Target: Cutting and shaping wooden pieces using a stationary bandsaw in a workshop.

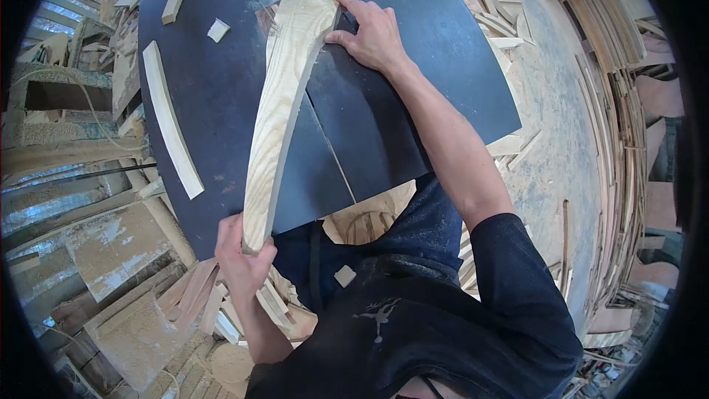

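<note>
Pale, wavy-grained wood sits between the fingers: the left hand [244, 260] grips the narrow near end of a curved plank [284, 96], while the right hand [373, 38] grasps the edge of its broad far end. The plank slants across the dark surface [214, 118], narrow end at the near edge. Left of it lie a curved strip [170, 120], a small offcut [218, 30] and a short block [176, 0]; a wooden scrap [345, 275] rests on the person's lap.
</note>
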Demonstrator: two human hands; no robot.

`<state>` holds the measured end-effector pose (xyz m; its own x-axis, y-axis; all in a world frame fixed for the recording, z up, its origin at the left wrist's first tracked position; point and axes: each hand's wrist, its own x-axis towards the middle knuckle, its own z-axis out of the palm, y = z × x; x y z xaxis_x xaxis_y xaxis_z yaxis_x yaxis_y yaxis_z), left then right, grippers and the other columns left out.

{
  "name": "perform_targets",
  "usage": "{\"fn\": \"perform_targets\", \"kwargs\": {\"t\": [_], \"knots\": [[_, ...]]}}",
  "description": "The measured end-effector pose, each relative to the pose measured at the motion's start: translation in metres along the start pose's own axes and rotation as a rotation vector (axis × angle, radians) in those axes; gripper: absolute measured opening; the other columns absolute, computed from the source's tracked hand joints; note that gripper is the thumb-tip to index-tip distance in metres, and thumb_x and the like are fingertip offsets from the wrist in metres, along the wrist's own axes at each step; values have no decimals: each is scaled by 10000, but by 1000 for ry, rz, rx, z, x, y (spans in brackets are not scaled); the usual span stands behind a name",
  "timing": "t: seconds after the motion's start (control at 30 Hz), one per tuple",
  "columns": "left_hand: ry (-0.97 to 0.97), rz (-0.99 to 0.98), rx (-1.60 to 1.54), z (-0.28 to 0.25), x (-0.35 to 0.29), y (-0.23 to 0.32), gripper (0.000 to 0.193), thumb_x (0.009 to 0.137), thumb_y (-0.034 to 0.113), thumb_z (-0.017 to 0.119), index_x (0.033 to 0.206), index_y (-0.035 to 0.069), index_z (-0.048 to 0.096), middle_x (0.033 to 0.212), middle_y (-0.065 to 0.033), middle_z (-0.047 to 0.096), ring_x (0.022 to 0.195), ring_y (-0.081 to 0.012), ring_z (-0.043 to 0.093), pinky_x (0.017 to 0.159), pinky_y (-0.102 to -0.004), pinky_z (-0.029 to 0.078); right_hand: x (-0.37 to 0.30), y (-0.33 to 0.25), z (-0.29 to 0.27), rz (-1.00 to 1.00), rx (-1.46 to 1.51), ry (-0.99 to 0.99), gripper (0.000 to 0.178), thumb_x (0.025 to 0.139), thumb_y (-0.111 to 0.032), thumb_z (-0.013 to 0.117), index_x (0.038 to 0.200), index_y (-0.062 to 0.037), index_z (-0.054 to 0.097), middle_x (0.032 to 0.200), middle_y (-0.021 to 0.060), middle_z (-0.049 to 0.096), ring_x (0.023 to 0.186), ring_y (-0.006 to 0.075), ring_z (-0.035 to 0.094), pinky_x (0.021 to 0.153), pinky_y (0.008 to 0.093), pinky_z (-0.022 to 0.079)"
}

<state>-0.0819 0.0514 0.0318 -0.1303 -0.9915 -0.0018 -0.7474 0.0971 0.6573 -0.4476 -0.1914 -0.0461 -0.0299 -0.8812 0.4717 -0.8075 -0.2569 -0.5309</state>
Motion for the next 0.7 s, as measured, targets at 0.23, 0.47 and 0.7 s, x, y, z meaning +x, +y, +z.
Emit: {"fn": "perform_targets", "kwargs": {"t": [0.23,0.47,0.7], "knots": [[15,-37,-11,8,-3,6,555,676,81,759,1223,-2,719,1107,-183,683,1002,-356,689,919,-415,550,1,-9,-3,81,-19,-58,705,841,-444,864,1449,-163,643,1269,78,757,1179,284,660,1014,438,422],[28,-49,-12,16,-6,12,556,672,62,768,1221,-12,718,1113,-181,678,1002,-354,689,923,-419,549,4,-4,2,48,-10,-30,733,851,-460,857,1487,-195,610,1253,96,749,1173,327,666,1003,474,436],[35,-47,-21,19,-6,14,561,672,64,777,1225,-13,718,1116,-179,672,1005,-352,693,924,-420,551,6,0,4,57,-15,-29,720,851,-457,852,1480,-201,615,1293,67,750,1225,312,664,1025,480,441]]}}
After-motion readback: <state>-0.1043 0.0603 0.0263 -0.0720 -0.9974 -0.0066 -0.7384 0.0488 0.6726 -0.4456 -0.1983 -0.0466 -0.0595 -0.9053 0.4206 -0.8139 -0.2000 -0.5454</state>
